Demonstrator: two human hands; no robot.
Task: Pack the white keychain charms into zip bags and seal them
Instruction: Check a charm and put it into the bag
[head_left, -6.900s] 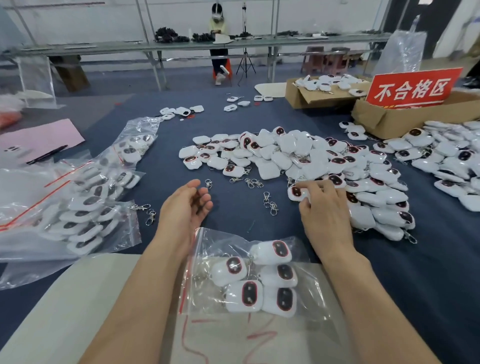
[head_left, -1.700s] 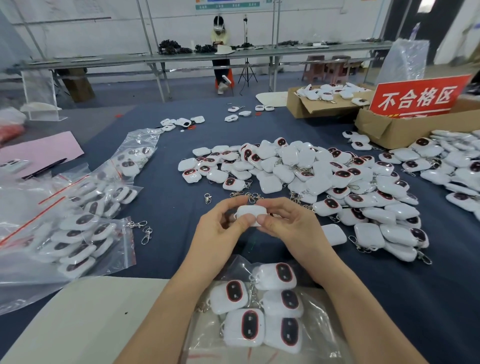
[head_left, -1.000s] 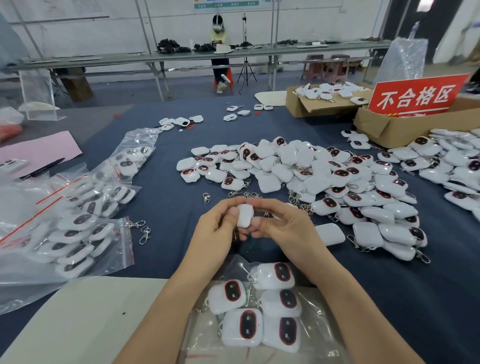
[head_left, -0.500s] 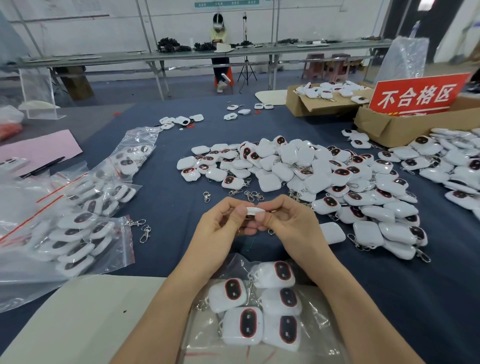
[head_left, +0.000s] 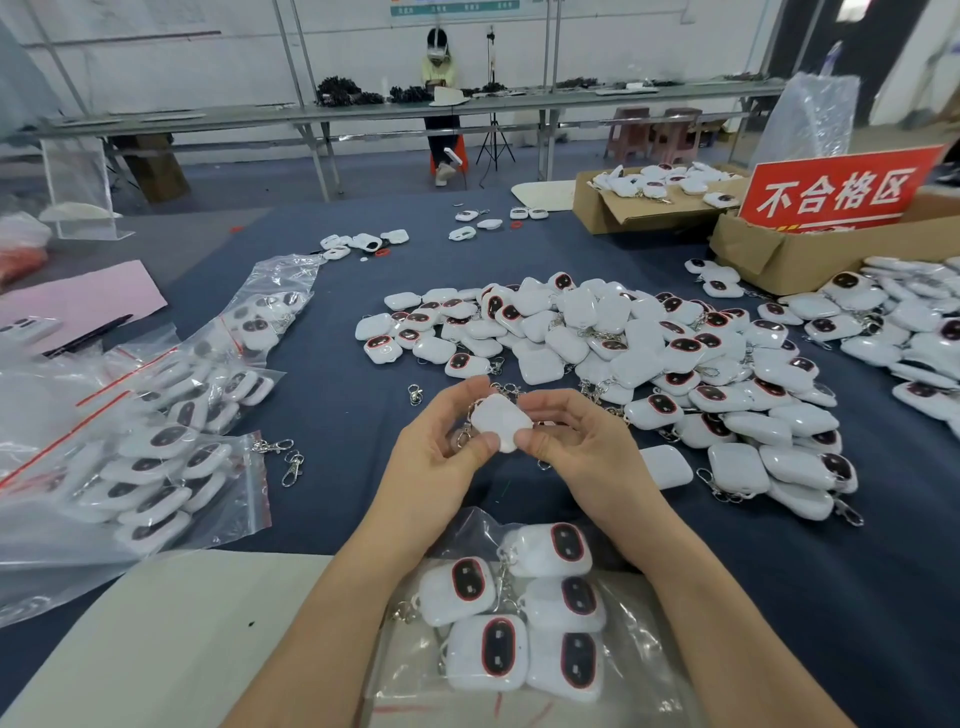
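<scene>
Both hands, left (head_left: 441, 457) and right (head_left: 582, 447), pinch one white charm (head_left: 500, 422) above the tabletop (head_left: 337, 405), the charm pile (head_left: 623, 353) at one o'clock.

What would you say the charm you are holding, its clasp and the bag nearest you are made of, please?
The charm looks like moulded plastic, white and glossy: rounded edges, soft highlights. Its clasp seems metal, silvery and shiny, though small. The zip bag appears thin clear plastic film: it wrinkles, glints, and the charms inside show through.
</scene>
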